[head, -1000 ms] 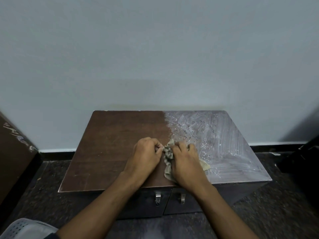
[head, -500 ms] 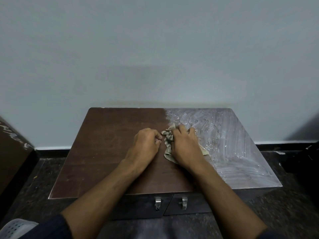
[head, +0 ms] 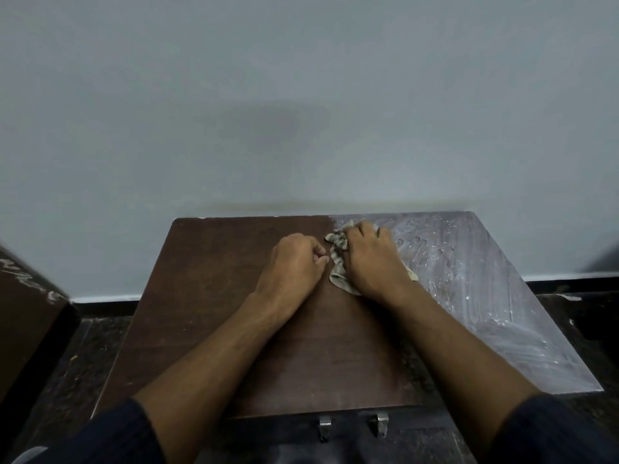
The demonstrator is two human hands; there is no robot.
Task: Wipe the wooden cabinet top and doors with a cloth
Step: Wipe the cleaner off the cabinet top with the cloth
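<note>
The wooden cabinet top (head: pixel 214 296) is dark brown on its left half and smeared with white dust on its right half. A crumpled pale cloth (head: pixel 338 262) lies near the back edge at the border of the two halves. My right hand (head: pixel 371 262) presses down on the cloth, its fingers curled over it. My left hand (head: pixel 294 262) rests on the brown wood just left of the cloth, fingers curled under, holding nothing that I can see. Two metal door handles (head: pixel 351 425) show below the front edge; the doors themselves are mostly hidden.
A plain grey wall (head: pixel 301 95) stands right behind the cabinet. Another dark brown piece of furniture (head: pixel 26 316) sits at the left. Dark speckled floor (head: pixel 589 336) surrounds the cabinet.
Both hands and the cloth have slid from the middle of the top toward the back edge. The camera has moved closer over the cabinet.
</note>
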